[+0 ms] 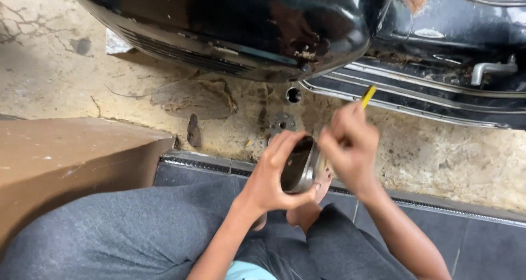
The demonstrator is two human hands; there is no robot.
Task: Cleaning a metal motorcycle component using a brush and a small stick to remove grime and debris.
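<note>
- The left hand [272,173] is wrapped around a round metal part [298,165] — a dark, hollow cup with a shiny rim — with the fingers curled over its top edge and the thumb under it.
- The metal part is held tilted, its open mouth turned to the left, above the person's knees and the dark tiled step [482,241].
- The right hand [350,148] is clenched around a yellow-handled tool [367,95]; only the yellow end shows past the fingers, pointing up and to the right. Its working end is hidden behind the hand, just beside the part's rim.
- The two hands are touching or nearly so at the part.
- On the stained concrete floor [438,154] just beyond the hands lie a small round flange with holes [282,122] and, farther up, a short ring [293,95].
- A black vehicle body [230,22] fills the top — glossy, rust-flecked along its lower edge.
- A brown cardboard box [60,159] sits at the left, beside the grey trouser leg [126,231].
</note>
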